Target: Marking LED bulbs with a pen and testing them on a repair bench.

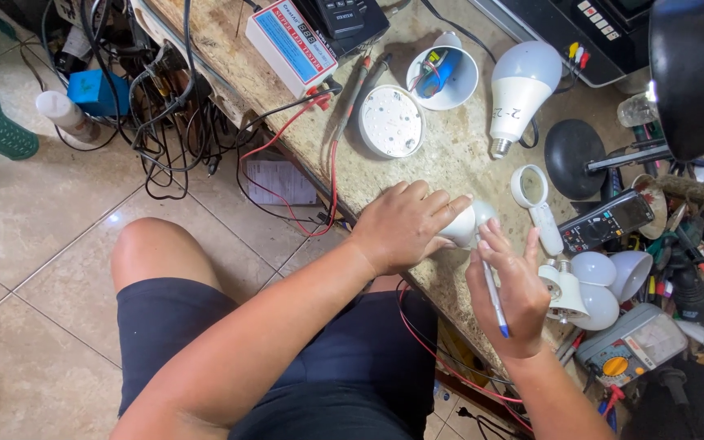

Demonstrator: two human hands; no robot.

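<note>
My left hand point(401, 224) fingers wrap one white bulb base point(462, 224); right hand point(515, 293) fingers pinch one blue-tipped pen point(495, 297). One open bulb shell point(442, 77) on the table point(450, 155) holds a blue part.

Small home repair workshop: stone bench point(450, 155) crowded with opened bulbs point(523, 81), meters point(631, 350), a tester box point(291, 45), a magnifier point(531, 191); tangled cables point(165, 122) over tiled floor point(34, 220).

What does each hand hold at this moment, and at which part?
The left hand grips a white bulb housing around its body. The right hand holds a slim blue-tipped tool along its shaft, fingertips near the housing.
</note>
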